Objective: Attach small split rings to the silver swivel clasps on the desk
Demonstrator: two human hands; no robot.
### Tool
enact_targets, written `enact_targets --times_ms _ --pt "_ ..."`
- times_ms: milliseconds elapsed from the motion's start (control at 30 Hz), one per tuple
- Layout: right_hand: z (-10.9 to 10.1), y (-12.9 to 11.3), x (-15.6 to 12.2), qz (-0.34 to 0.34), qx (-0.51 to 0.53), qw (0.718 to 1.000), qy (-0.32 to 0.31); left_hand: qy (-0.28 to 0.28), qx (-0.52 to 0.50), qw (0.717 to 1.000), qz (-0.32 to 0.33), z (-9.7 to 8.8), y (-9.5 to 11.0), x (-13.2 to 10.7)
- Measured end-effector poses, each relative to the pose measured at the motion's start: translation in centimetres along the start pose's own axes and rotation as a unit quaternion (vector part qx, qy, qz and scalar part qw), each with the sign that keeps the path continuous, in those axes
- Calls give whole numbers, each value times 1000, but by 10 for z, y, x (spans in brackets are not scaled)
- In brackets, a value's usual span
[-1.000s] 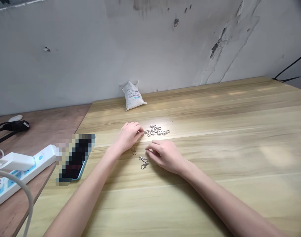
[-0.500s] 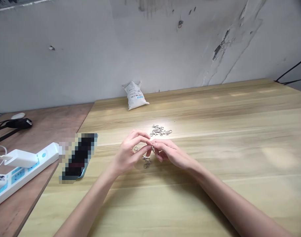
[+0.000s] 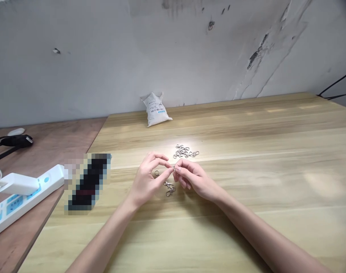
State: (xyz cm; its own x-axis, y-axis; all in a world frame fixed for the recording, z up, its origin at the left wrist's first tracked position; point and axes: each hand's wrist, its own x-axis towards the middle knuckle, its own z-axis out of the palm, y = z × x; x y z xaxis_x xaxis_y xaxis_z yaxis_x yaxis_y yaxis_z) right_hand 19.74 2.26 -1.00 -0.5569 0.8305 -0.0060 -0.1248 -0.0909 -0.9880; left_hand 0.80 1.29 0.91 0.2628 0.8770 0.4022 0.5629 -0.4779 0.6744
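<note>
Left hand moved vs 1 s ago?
Yes. The left hand left the pile of clasps and drew nearer the person, meeting the right hand on a clasp.

My left hand [image 3: 147, 182] and right hand [image 3: 196, 178] meet fingertip to fingertip above light wooden table [image 3: 260, 170]. Small metal clasp [image 3: 174, 169] pinched between them, both hands gripping it. Loose ring [image 3: 157, 173] lies on table under my left fingers. Another clasp [image 3: 169, 188] lies just below the pinch, between my hands. Pile of clasps [image 3: 185, 151] near, farther back. White bag [image 3: 156, 110] leans near wall. Blurred phone [image 3: 87, 182] at table's left edge; power strip [image 3: 25, 194] on darker table beside it.
</note>
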Motion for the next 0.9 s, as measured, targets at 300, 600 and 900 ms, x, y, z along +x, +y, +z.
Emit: enact_targets --times_ms 300,600,900 --pt "6 3 2 -35 -10 999 34 3 9 999 45 3 0 -6" --pt "10 4 -3 -62 -75 994 41 18 61 993 100 1 1 -5" --pt "11 7 -3 -79 -158 983 49 22 172 976 131 0 0 -6"
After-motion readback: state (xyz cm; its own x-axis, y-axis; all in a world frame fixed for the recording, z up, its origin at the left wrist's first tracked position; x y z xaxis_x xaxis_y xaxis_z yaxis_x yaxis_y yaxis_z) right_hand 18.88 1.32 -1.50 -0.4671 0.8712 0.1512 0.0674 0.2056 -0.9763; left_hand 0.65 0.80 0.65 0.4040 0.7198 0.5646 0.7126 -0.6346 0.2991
